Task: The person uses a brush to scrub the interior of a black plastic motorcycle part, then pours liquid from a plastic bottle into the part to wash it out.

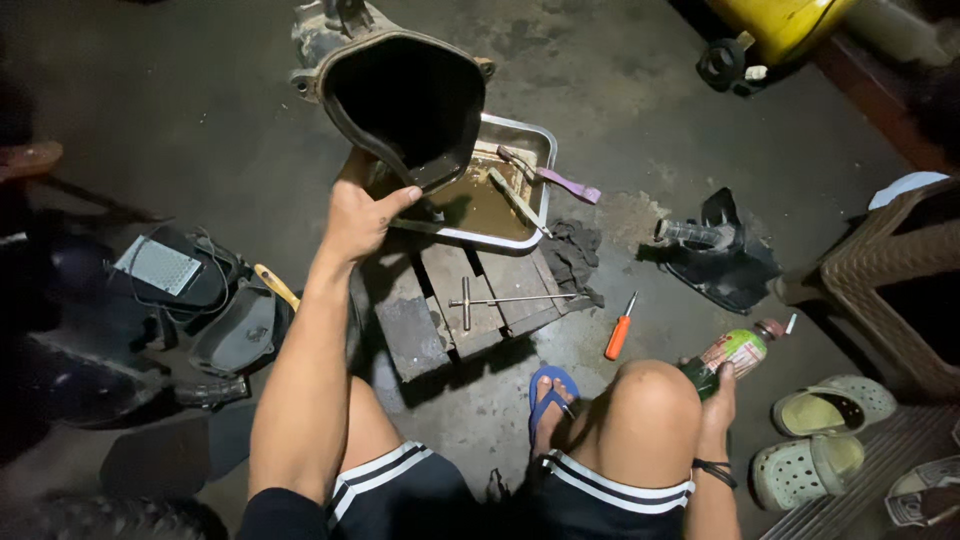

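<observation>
Gripping the lower rim of a black plastic housing [405,105], the left hand [358,215] is closed on that edge, thumb laid across the front, and the housing is held tilted with its wide mouth facing up toward the camera. Just beyond the knuckles, a metal tray [520,135] of brown liquid is seen, its near edge resting on a low wooden stand [455,305]. A purple-handled brush [555,178] is propped over the tray's far rim. A T-handle wrench [500,299] lies on the stand, below the left hand.

The right hand [718,400] is wrapped around the base of a green bottle [735,355], held low beside the right knee, its neck pointing away. Between the two hands, an orange-handled screwdriver [619,330] lies on bare concrete, with open floor around it. A black part [725,255] lies beyond the bottle. To the outside of the right hand, room is narrowed by a brown woven stool [890,280] and pale clogs [820,440]. Outside the left forearm, dark covers [215,300] crowd the floor.
</observation>
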